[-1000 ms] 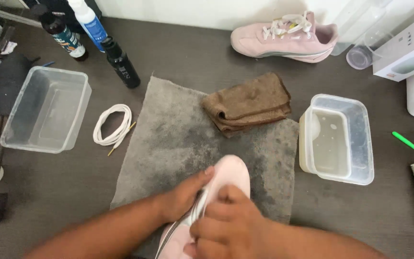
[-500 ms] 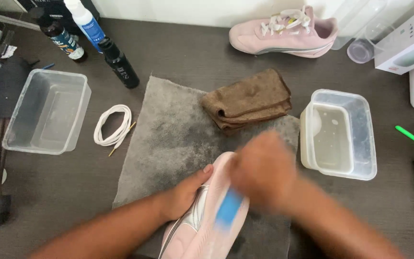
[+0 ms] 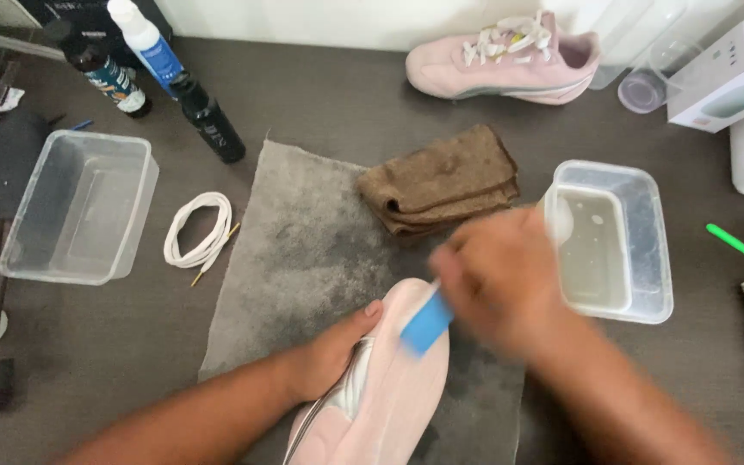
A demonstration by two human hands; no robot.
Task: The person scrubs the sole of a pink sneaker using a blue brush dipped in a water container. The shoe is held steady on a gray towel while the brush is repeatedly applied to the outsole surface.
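Both forearms are bare, with no sleeves in view. The left hand wears no glove, ring or watch, and its thumbnail is short. The right hand is gloveless too, though blurred.

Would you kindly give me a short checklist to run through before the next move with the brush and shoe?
1. Left hand steadies the pink shoe: ok.
2. Right hand grips the blue brush: ok, though blurred.
3. Shoe lies on the grey mat: ok.
4. Tub of liquid stands close beside the right hand: ok.
5. Brush bristles wet: cannot tell.
6. Folded brown cloth lies near on the mat: ok.
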